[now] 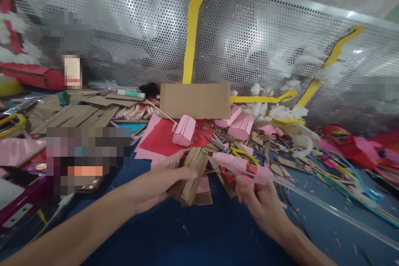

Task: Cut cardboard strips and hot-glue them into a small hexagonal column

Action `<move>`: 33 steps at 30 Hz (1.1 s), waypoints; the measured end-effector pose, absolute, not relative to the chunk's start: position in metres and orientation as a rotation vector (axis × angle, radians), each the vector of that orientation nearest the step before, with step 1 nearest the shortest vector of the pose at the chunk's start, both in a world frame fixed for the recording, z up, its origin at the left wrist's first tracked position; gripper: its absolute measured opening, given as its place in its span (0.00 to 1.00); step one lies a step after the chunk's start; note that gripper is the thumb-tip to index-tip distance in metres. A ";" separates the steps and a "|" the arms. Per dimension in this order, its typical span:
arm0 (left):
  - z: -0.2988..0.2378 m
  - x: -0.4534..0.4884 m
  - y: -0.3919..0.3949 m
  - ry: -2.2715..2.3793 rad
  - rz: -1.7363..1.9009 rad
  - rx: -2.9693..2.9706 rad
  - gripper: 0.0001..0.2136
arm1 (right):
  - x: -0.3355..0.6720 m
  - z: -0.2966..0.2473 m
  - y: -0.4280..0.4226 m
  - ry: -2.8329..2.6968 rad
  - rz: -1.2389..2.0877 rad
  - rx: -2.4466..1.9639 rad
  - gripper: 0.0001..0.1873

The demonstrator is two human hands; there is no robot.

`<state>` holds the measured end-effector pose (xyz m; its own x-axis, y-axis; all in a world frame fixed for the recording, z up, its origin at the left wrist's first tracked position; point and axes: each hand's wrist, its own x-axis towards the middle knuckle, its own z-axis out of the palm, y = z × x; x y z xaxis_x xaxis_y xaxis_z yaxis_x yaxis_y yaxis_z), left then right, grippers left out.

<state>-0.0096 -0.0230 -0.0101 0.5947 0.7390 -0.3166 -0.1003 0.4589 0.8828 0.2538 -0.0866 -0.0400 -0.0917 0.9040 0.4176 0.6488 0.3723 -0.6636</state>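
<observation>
My left hand [170, 178] is closed round a folded strip of brown cardboard [193, 181], thumb on top and fingers underneath. In my right hand [257, 197] is a glue gun [232, 163] covered in pink, with a long clear glue stick [324, 205] trailing from its back end. Its nozzle points left and comes close to the upper end of the cardboard; whether they touch I cannot tell. Just behind the glue gun lie scissors with yellow handles [245, 155]. Beyond my left hand, a small pink paper-covered box [184, 131] rests on red paper [162, 135].
A brown cardboard box [195, 100] stands at the back before a perforated metal panel [149, 29]. Yellow strips [191, 33] rise behind it. Cardboard scraps [262, 143] and more pink boxes [242, 126] lie right of centre. Cardboard sheets [71, 116] cover the left side.
</observation>
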 end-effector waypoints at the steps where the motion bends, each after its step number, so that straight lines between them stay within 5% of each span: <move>1: -0.010 -0.009 -0.023 0.767 0.592 0.977 0.33 | 0.253 -0.039 -0.087 -1.819 0.391 -1.354 0.27; 33: -0.004 -0.007 -0.025 0.752 0.661 1.156 0.33 | 0.250 -0.027 -0.088 -1.790 0.344 -1.370 0.33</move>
